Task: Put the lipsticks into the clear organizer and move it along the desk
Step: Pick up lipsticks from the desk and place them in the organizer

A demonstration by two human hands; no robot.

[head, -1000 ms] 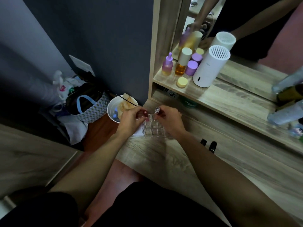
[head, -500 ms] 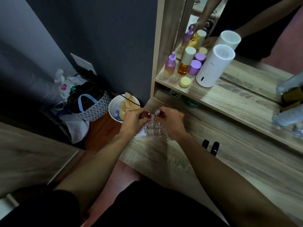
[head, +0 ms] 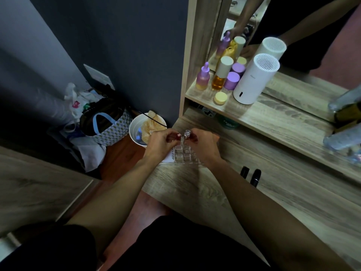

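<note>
A clear organizer (head: 182,155) with a grid of small cells stands near the left end of the wooden desk (head: 273,192). My left hand (head: 158,146) pinches a red lipstick (head: 178,135) over the organizer's far left cells. My right hand (head: 203,147) grips a second red lipstick (head: 188,133) with a silver end, right beside the first, over the far cells. Two black lipsticks (head: 251,176) lie on the desk to the right of my right forearm.
A shelf (head: 273,118) above the desk carries purple and amber bottles (head: 219,75), a yellow jar and a white cylinder device (head: 254,79) in front of a mirror. Clear bottles lie at the far right. Left of the desk, on the floor, are a white bin (head: 136,132) and bags.
Both hands stay over the organizer with the lipsticks, shifting only slightly; the view has moved a little.
</note>
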